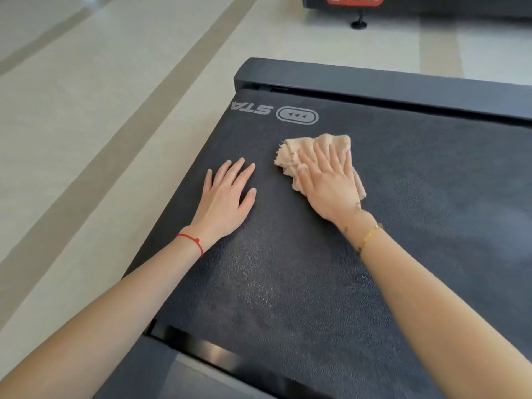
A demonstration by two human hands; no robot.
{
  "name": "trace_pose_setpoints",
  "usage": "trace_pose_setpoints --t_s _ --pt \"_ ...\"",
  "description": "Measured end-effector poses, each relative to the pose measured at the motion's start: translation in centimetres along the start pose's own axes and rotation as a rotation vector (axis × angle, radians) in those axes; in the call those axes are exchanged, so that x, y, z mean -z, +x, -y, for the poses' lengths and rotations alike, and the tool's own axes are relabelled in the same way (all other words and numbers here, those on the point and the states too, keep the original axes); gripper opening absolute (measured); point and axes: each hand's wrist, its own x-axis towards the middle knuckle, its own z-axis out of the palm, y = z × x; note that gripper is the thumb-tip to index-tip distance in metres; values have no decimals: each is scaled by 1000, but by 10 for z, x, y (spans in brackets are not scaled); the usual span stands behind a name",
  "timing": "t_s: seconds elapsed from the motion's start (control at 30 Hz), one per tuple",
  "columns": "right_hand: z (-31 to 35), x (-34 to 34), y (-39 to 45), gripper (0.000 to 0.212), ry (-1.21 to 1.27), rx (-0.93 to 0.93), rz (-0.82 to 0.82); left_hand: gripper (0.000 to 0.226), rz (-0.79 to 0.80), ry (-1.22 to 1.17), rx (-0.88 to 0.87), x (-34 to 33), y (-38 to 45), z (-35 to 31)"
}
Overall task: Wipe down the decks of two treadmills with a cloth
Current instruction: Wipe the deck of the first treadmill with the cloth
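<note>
— Beige terry, bunched and frayed at the edge: that is the cloth (313,156), lying on the black belt (288,283) of the near treadmill (374,82).

— And the right hand (331,182)?

— Flat on top of the cloth, palm down, fingers straight and a little spread, pointing toward eleven o'clock. It presses the cloth onto the belt; nothing is pinched or curled round it.

— How does the cloth lie under that hand?

— Most of it shows beyond the fingertips, toward twelve and ten o'clock. A narrow strip pokes out at the hand's three o'clock side, down toward the wrist. The middle is hidden under the palm.

— The left hand (227,194)?

— Bare on the belt at nine o'clock from the cloth, near it but not touching. Palm down, fingers straight and fanned out, thumb out to the side. It holds nothing.

— Anything on the wrists?

— A red string (191,243) on the left, a gold bracelet (367,237) on the right.

— What else is in view?

— At twelve o'clock from the left hand, grey letters and a rounded badge with arrows (297,115) are printed on the belt. Beyond them runs the treadmill's dark grey end bar. At one o'clock, well apart across the pale striped floor (86,110), sits part of a second treadmill (417,4) with a red label and a black foot (359,23).
</note>
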Motion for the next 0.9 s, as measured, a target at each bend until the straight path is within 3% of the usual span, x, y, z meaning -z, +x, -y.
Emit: trace_pose_setpoints --t_s 0.2,0.47,0.6,0.7,0.9 --pt "-7 -4 -46 53 15 361 33 57 -17 3 15 -4 1 7" --pt "-3 6 92 52 -46 92 -10 57 -45 21 121 -4 0 6" --pt "29 -8 82 53 -19 326 -34 56 -76 15 152 -4 -3 11" --pt "27 -12 67 55 -3 497 43 57 -90 20 138 -3 -5 18" --pt "28 -4 148 54 -83 306 64 56 -98 7 132 -1 -6 19"
